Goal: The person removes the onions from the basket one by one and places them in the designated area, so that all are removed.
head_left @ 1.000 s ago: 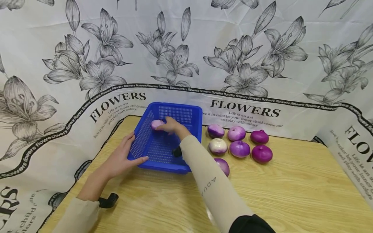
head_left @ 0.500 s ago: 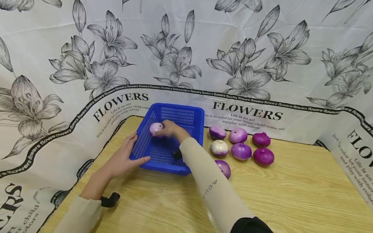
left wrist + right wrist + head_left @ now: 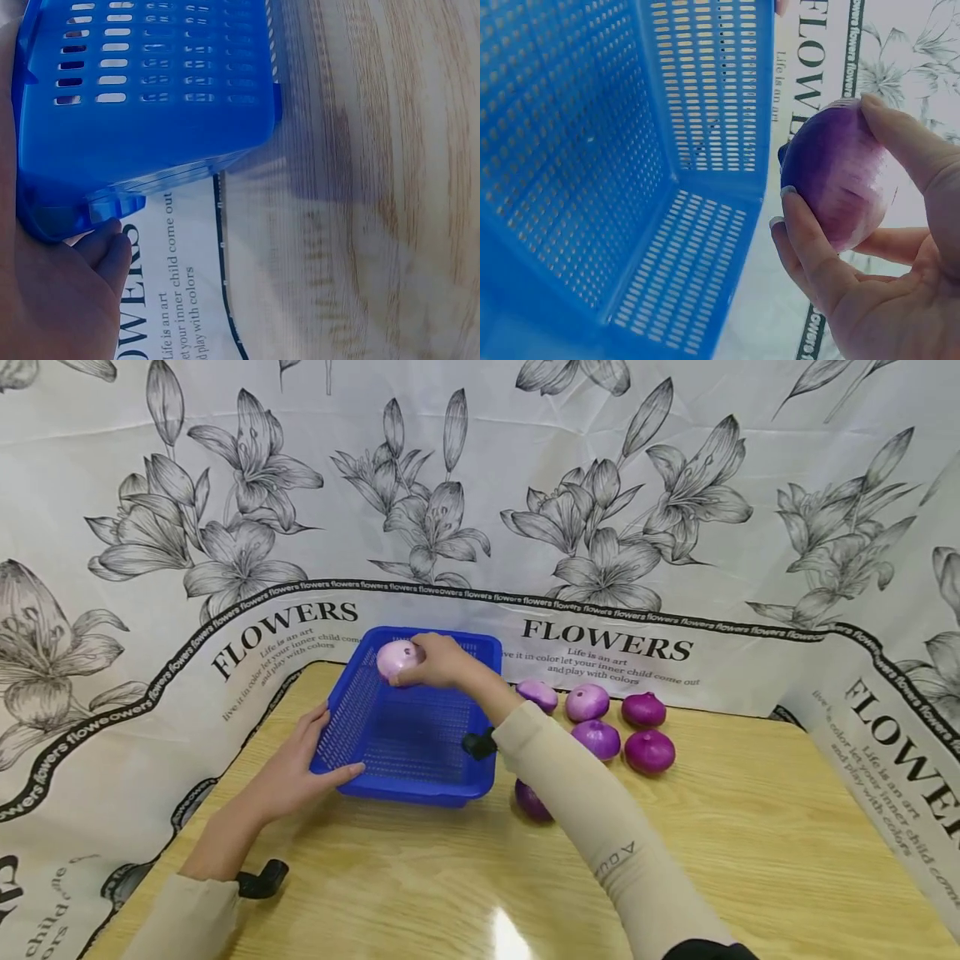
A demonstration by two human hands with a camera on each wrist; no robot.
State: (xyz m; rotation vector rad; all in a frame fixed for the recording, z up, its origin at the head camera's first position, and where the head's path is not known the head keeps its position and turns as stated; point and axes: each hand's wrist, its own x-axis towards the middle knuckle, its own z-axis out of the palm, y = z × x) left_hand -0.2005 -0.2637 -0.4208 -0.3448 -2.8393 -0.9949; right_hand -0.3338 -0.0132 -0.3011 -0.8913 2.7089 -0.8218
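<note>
My right hand [image 3: 442, 662] grips a purple-and-white onion [image 3: 396, 662] between thumb and fingers, over the far left part of a blue plastic basket [image 3: 405, 792]. In the right wrist view the onion [image 3: 840, 176] is held up beside the slotted basket walls [image 3: 709, 90], apart from them. My left hand [image 3: 296, 770] holds the basket at its left near corner, the thumb on the near rim and the fingers along the left side. The left wrist view shows fingertips [image 3: 112, 251] bent against the underside of the basket's rim [image 3: 52, 217]. Bare slotted floor shows inside the basket.
Several purple onions [image 3: 596, 741] stand in loose rows on the wooden table [image 3: 720, 827] right of the basket. One onion [image 3: 532, 802] is partly behind the right sleeve [image 3: 600, 827]. A flower-printed cloth [image 3: 465, 552] hangs behind and at the sides.
My right hand has lifted the onion from the basket's inside up to around its far rim. The left hand keeps its hold on the basket. The head view has shifted slightly.
</note>
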